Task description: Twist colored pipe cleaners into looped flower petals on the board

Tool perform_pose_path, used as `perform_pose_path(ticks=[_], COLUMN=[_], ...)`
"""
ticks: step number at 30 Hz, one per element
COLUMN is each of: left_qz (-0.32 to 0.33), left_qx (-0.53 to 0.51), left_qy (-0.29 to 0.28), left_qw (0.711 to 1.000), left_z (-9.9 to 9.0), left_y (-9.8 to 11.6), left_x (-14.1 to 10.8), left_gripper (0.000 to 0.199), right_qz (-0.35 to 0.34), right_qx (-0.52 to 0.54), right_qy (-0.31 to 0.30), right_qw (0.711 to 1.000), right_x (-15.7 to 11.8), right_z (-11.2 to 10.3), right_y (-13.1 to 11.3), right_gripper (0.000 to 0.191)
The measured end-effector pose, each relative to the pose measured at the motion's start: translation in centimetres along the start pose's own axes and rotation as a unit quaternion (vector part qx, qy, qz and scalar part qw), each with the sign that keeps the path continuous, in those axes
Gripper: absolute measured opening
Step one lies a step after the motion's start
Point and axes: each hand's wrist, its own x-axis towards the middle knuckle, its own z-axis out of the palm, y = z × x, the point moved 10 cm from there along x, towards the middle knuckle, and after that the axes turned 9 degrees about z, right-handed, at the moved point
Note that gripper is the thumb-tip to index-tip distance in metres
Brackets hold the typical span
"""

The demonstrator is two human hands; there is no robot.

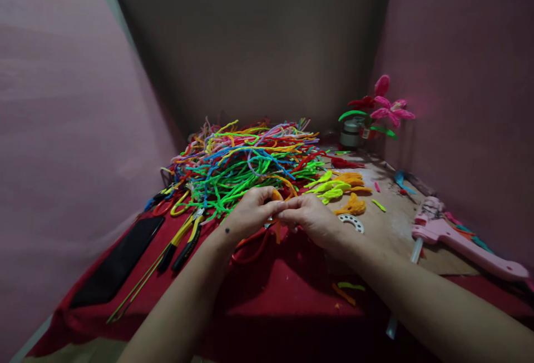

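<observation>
My left hand (253, 207) and my right hand (312, 217) meet above the red cloth, fingertips pressed together. Between them is an orange pipe cleaner (276, 194), bent into a loop at the top, with an end hanging below the fingers. Both hands are closed on it, and the fingers hide its middle. Under my left hand lie red-handled scissors (252, 257), partly covered. A large heap of coloured pipe cleaners (237, 168) rises just behind my hands. Yellow-green petal shapes (331, 188) and orange petal shapes (352, 204) of pipe cleaner rest beyond my right hand.
On the left lie yellow-and-black pliers (183, 240) and a black phone-like slab (119, 260). At right, a pink glue gun (463, 243) sits on brown board (387, 229). A white ring with holes (351, 222) is near my right wrist. Pink flowers (392, 110) stand behind.
</observation>
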Motion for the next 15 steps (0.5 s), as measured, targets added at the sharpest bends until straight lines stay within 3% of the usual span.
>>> perform_pose_path(ticks=[4, 10, 15], left_qz=[-0.007, -0.032, -0.019], left_qx=[-0.004, -0.221, -0.212], left_qy=[0.002, -0.003, 0.08], left_qw=[1.0, 0.975, 0.974], left_z=[-0.2, 0.8, -0.5], left_y=[-0.3, -2.0, -2.3], left_x=[-0.1, -0.1, 0.0], left_gripper=[0.017, 0.02, 0.022], right_qz=[-0.006, -0.023, -0.028], right_qx=[0.001, 0.02, 0.033], right_qy=[0.006, 0.011, 0.005], right_qw=[1.0, 0.999, 0.999], right_x=[-0.1, -0.2, -0.3], right_z=[-0.1, -0.4, -0.4], right_y=[-0.2, -0.9, -1.1], right_gripper=[0.01, 0.017, 0.019])
